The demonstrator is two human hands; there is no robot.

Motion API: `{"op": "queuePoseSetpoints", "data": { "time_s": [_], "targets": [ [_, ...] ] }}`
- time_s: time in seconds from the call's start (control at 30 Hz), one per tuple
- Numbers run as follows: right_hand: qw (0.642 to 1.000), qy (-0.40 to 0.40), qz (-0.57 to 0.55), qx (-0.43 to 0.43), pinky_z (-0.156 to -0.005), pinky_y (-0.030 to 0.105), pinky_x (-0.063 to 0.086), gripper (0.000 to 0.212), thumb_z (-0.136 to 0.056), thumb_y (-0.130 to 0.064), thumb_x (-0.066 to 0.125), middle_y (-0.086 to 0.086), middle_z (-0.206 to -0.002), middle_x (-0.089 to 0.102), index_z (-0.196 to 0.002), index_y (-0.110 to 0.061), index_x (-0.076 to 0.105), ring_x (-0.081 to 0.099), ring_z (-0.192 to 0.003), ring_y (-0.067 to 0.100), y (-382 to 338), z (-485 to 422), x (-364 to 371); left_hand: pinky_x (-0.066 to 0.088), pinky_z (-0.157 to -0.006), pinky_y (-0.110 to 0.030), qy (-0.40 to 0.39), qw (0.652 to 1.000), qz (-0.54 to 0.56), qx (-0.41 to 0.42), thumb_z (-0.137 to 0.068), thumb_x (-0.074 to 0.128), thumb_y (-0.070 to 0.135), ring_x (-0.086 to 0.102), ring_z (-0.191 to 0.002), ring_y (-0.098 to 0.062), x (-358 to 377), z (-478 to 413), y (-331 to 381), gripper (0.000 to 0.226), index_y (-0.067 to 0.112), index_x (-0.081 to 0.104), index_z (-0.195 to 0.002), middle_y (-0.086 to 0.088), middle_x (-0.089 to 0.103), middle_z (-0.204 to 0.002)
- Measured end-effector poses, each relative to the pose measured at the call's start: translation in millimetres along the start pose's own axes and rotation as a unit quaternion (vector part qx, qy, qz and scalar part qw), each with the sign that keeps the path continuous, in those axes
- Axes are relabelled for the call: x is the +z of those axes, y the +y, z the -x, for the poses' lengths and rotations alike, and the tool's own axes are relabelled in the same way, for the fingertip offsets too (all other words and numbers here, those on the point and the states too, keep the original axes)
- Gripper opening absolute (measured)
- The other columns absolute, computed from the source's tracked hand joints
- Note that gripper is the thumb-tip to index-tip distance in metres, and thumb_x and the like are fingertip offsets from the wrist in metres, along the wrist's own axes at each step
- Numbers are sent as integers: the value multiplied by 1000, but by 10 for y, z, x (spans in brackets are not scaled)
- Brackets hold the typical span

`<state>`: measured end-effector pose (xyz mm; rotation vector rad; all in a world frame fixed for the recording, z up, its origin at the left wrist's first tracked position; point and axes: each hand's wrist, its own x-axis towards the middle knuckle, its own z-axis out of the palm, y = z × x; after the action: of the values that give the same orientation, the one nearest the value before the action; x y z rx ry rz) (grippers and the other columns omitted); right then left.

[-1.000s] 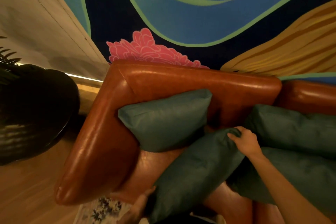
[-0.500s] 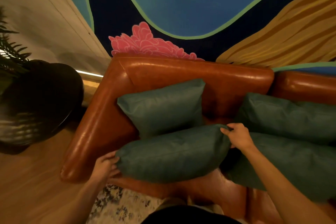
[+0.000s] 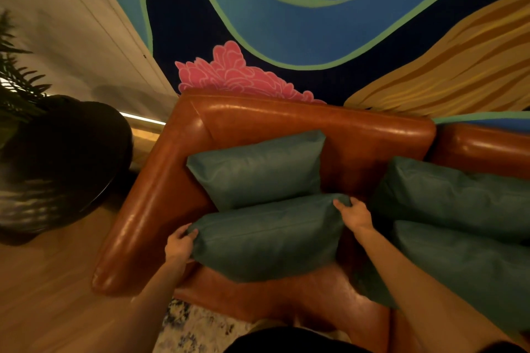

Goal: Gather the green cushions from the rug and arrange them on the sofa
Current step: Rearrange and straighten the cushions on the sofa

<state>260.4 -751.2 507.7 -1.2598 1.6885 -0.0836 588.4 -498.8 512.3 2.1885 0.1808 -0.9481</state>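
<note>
Far left, a dark plant pot (image 3: pixel 57 157) is sitting on the wood floor, well apart from the work. Next comes the sofa (image 3: pixel 137 209), its leather arm running near to far.

The left hand (image 3: pixel 179 243) is gripping the left end of the front cushion (image 3: pixel 266 238), fingers curled round the edge. 1 s ago it was lower down, at the cushion's bottom corner by the rug (image 3: pixel 195 327).

The front cushion is now lying approx. level across the seat & leaning on the back cushion (image 3: pixel 258 169), vs. steeply tilted 1 s ago. The right hand (image 3: pixel 355 213) is grasping its far right corner, same spot as before.

Further right, two more green cushions (image 3: pixel 459 195) are resting on the seat, one behind the other. No cushion is showing on the visible bit of rug.

So this placement is prob. finishing: squaring up & letting go are what's left.
</note>
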Motion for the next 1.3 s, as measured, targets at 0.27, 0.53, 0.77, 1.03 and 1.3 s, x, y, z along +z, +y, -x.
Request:
{"op": "queuePoseSetpoints", "data": {
  "time_s": [0.27,0.53,0.77,1.03,1.3],
  "targets": [
    [1000,-15,-7,-26,-69,45,60,26,-89,-29,67,15,-102,69,-107,-10,70,67,-94,33,-284,-102,-62,60,-61,-41,-4,995,-74,65,-93,59,16,66,-88,-31,-213,-80,212,27,13,60,-119,-14,64,-106],
    [997,-22,68,-30,-108,38,37,49,-99,-28,50,24,-142,47,-138,2,46,45,-132,39,-242,-125,233,59,-73,-44,41,998,-55,11,-93,59,19,63,-101,-34,-170,-158,47,30,11,61,-122,-13,62,-117],
    [999,-37,25,-21,-73,42,60,40,-90,-30,63,17,-120,65,-123,-9,63,63,-108,35,-300,-289,63,57,-58,-36,16,993,-95,63,-95,55,17,61,-88,-28,-216,-204,278,27,14,59,-122,-10,59,-109],
    [932,27,272,-240,-116,46,25,56,-92,-23,57,18,-154,29,-145,-13,39,30,-141,38,-276,16,220,28,-114,-45,-33,843,-408,348,-85,43,61,33,-139,-22,180,-166,217,68,24,40,-141,-2,39,-149],
    [758,-153,502,-388,-119,52,-6,118,-69,-62,72,14,-162,-12,-156,-23,2,-13,-150,32,-316,343,572,6,-120,-47,-176,709,-546,410,-55,58,83,-1,-149,-19,648,96,265,121,35,1,-150,8,4,-160]
  ]
}}
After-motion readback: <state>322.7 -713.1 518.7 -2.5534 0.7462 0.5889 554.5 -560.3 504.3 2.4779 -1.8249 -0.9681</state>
